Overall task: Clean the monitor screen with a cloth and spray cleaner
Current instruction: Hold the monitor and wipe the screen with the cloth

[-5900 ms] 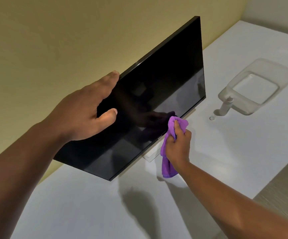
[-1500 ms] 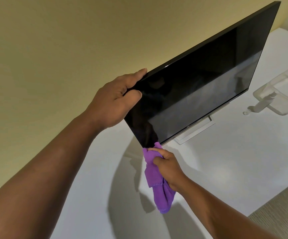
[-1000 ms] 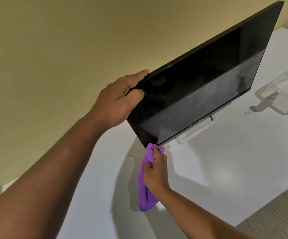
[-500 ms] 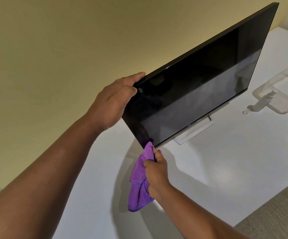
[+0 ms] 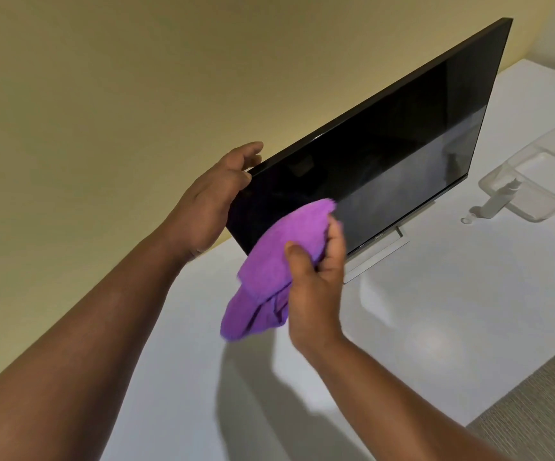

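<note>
We see the left hand [image 5: 209, 207] at the left edge of the flat black monitor [image 5: 385, 161], its fingers [image 5: 247, 154] loosely curled around the upper left corner of the frame, the palm lying along the side edge. The right hand [image 5: 316, 271] grips a bunched purple microfibre cloth [image 5: 279, 257]: the thumb presses into the fabric from the front and the fingers curl round its far side. The top of the cloth lies over the lower left part of the dark screen, though we cannot tell whether it actually touches the glass, and its loose end hangs down below the hand. The monitor stands tilted on a thin silver stand [image 5: 379, 254] on the white counter [image 5: 435, 327], close to a yellowish wall [image 5: 103, 94]. Off to the right sits a clear plastic rectangular tub [image 5: 542, 171]; we can make out nothing inside it. A small white spray bottle [image 5: 499, 202] stands just in front of the tub, with a small round white cap [image 5: 465, 220] on the counter beside it.
</note>
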